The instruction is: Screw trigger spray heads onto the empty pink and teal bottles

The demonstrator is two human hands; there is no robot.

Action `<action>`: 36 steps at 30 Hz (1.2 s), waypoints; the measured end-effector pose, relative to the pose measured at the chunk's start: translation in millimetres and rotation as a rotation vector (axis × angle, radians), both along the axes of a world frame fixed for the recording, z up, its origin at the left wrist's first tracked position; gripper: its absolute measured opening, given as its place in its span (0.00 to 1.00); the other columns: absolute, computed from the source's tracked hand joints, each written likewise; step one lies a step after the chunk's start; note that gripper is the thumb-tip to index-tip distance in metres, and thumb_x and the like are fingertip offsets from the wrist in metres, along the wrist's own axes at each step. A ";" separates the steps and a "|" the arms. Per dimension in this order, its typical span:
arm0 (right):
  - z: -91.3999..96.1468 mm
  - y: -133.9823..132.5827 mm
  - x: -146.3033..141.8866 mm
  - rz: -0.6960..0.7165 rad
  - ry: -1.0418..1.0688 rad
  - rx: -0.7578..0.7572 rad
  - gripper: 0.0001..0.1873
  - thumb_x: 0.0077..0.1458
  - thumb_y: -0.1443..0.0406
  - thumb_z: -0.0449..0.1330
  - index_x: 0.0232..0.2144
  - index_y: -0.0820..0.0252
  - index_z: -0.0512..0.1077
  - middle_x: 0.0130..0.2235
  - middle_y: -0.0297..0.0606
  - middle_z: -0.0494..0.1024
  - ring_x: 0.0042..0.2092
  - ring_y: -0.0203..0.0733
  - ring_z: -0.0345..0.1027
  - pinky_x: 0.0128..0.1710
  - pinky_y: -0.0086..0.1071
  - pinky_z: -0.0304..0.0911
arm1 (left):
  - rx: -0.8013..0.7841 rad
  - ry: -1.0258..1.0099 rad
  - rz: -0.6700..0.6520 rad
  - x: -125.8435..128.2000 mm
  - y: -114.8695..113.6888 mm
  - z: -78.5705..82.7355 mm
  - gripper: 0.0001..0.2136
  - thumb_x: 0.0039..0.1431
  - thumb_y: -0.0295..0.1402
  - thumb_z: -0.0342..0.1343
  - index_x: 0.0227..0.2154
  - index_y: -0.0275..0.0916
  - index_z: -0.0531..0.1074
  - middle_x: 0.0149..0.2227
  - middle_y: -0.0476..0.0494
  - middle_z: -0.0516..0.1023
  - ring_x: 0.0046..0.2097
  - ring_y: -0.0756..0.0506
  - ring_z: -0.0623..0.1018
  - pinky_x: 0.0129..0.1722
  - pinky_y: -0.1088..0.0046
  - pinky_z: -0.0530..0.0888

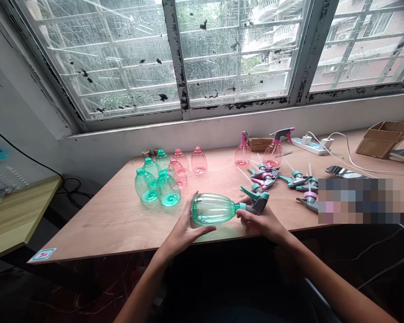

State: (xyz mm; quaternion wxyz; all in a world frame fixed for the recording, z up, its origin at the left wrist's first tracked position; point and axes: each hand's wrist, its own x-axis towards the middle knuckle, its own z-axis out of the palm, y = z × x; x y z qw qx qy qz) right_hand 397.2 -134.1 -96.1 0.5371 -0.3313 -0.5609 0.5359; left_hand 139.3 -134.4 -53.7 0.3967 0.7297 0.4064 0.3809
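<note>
A clear green spray bottle (pixel 213 209) lies sideways in the air above the table's front edge, held between both hands. My left hand (pixel 187 223) cups its rounded base, thumb along the underside. At the other end, my right hand (pixel 256 220) has its fingers closed around the neck collar, just under the grey and teal spray head (pixel 257 201). The spray head sits at the bottle's mouth, its trigger pointing up. Whether its threads are fully engaged cannot be seen.
Several green bottles (pixel 170 193) and pink bottles (pixel 199 160) without heads stand at left. Two pink bottles with spray heads (pixel 273 150) stand at the back. Loose spray heads (pixel 298 179) lie at right, near a power strip (pixel 309 146), a phone (pixel 345 172) and a cardboard box (pixel 384 139).
</note>
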 end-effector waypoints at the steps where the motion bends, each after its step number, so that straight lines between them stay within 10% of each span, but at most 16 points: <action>1: -0.7 0.3 0.2 -0.001 0.009 -0.001 0.16 0.55 0.56 0.70 0.38 0.59 0.72 0.27 0.30 0.73 0.23 0.34 0.65 0.23 0.30 0.62 | 0.033 -0.002 0.010 0.5 0.1 -0.4 0.48 0.51 0.39 0.69 0.70 0.49 0.46 0.70 0.38 0.55 0.70 0.33 0.57 0.69 0.52 0.55; 8: -2.1 1.8 0.1 -0.012 0.016 0.001 0.17 0.54 0.55 0.70 0.36 0.59 0.71 0.28 0.32 0.75 0.23 0.34 0.65 0.23 0.31 0.63 | -0.041 -0.089 -0.027 0.0 -1.4 -0.4 0.54 0.51 0.39 0.70 0.71 0.53 0.36 0.69 0.37 0.57 0.69 0.32 0.59 0.68 0.50 0.57; 13: 0.2 0.7 -0.4 -0.013 0.023 0.004 0.16 0.54 0.55 0.70 0.35 0.58 0.71 0.27 0.31 0.74 0.22 0.34 0.65 0.23 0.31 0.62 | -0.148 -0.145 -0.070 -4.1 2.2 -0.7 0.38 0.60 0.48 0.60 0.68 0.42 0.54 0.61 0.32 0.70 0.63 0.31 0.69 0.63 0.49 0.65; 22: 1.2 1.0 -1.7 -0.068 0.092 0.004 0.15 0.56 0.57 0.69 0.36 0.58 0.68 0.27 0.29 0.72 0.22 0.33 0.64 0.22 0.29 0.58 | -0.157 -0.218 -0.118 -1.4 -1.0 -4.3 0.49 0.55 0.37 0.67 0.70 0.55 0.39 0.72 0.40 0.52 0.69 0.34 0.61 0.66 0.53 0.62; 28: -0.6 1.1 0.5 -0.044 0.055 0.026 0.13 0.57 0.58 0.68 0.35 0.59 0.70 0.28 0.31 0.73 0.23 0.33 0.65 0.24 0.29 0.57 | -0.170 -0.185 -0.134 -4.8 2.5 -3.8 0.39 0.59 0.43 0.63 0.69 0.45 0.51 0.68 0.34 0.62 0.66 0.32 0.65 0.65 0.53 0.64; 36: -1.7 2.0 -0.4 -0.064 0.101 0.014 0.14 0.57 0.58 0.68 0.37 0.59 0.69 0.27 0.30 0.72 0.23 0.34 0.63 0.23 0.30 0.56 | -0.168 -0.215 -0.125 -2.7 -0.8 -5.6 0.51 0.55 0.34 0.68 0.70 0.57 0.37 0.70 0.40 0.57 0.67 0.35 0.64 0.65 0.52 0.65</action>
